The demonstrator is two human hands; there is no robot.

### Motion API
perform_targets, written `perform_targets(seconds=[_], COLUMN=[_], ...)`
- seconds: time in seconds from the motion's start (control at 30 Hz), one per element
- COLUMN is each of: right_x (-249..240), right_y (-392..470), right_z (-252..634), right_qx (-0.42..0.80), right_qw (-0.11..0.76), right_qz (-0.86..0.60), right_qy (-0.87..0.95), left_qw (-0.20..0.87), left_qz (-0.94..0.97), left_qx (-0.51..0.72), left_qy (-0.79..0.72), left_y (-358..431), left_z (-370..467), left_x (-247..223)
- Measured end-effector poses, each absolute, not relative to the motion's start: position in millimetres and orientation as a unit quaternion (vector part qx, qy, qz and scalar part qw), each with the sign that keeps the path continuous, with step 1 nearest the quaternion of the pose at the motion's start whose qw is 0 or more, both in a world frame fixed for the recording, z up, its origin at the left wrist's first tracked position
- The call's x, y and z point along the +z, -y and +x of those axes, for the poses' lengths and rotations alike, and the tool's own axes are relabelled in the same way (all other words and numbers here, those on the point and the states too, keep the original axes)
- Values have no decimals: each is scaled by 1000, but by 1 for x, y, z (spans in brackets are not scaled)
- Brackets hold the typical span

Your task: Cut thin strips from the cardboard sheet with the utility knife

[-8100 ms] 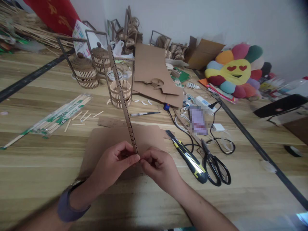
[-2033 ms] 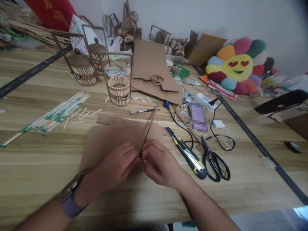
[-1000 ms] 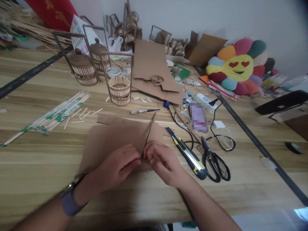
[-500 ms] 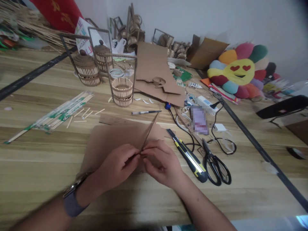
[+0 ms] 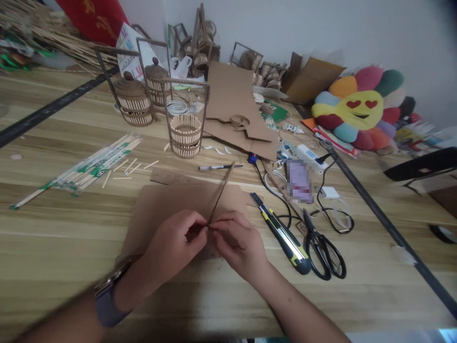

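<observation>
Both hands meet over a brown cardboard sheet (image 5: 150, 209) on the wooden table. Between my left hand (image 5: 180, 238) and my right hand (image 5: 239, 243), a thin cardboard strip (image 5: 222, 190) is pinched at its near end. The strip slants up and away, its far end close to a black pen (image 5: 216, 167). Fingertips of the two hands almost touch, and they hide the strip's lower end. To the right of my right hand lie a yellow-and-black utility knife (image 5: 282, 233) and black-handled scissors (image 5: 323, 247).
A small stick-sided bucket (image 5: 185, 136) with a tall handle stands ahead, near two lidded ones. Short sticks (image 5: 132, 169) and packaged chopsticks (image 5: 93, 164) lie at left. Cut cardboard (image 5: 228, 90), a phone (image 5: 299, 181) and cables lie beyond and to the right.
The view has shifted slightly, so the table things appear a little further right. Both hands keep pinching the strip, which has turned slightly.
</observation>
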State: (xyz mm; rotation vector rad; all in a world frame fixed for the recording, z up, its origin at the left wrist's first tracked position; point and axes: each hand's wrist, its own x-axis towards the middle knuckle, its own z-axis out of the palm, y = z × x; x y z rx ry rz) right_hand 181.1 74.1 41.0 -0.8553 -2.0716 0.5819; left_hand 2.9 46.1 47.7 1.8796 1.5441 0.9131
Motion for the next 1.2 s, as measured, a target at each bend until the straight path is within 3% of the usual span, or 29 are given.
perform_targets(seconds=[0.43, 0.77, 1.2], right_x=[35, 39, 41], right_y=[-63, -67, -72], right_z=[173, 172, 175], right_qx=[203, 399, 497], right_qw=[401, 442, 461], right_qz=[-327, -366, -360], right_qy=[831, 716, 641], left_qw=[265, 320, 440], left_qz=[680, 654, 605], left_qx=[326, 376, 377], left_qy=[-602, -573, -546], left_y=[-45, -42, -47], left_z=[8, 8, 4], left_x=[44, 48, 47])
